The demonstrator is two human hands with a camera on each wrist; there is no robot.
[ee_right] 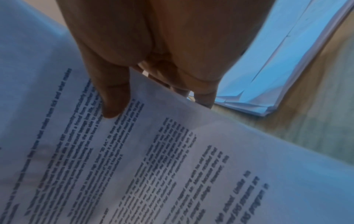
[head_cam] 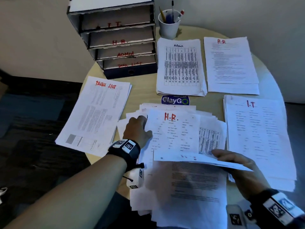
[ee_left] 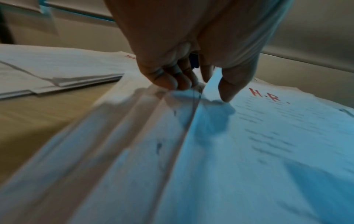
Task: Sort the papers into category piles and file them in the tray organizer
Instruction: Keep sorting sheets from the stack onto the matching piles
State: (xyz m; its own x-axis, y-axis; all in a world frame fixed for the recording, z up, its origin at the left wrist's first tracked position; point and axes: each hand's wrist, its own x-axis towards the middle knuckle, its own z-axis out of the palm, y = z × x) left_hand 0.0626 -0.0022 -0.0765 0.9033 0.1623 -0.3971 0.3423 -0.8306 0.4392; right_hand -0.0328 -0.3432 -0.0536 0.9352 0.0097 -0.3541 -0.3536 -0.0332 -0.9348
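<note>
Right hand (head_cam: 237, 164) pinching a lifted text sheet (head_cam: 194, 160) by its right edge, thumb on top, fingers (ee_right: 205, 98) underneath. Left hand (head_cam: 137, 129) pressing curled fingertips (ee_left: 168, 81) onto the unsorted heap's left edge, just beside the top "H.R." sheet (head_cam: 173, 129). H.R. pile (head_cam: 231, 63) well beyond the right fingers, long axis pointing away; right hand nearer. Tray organizer (head_cam: 115, 38) farther, beyond the left fingers.
</note>
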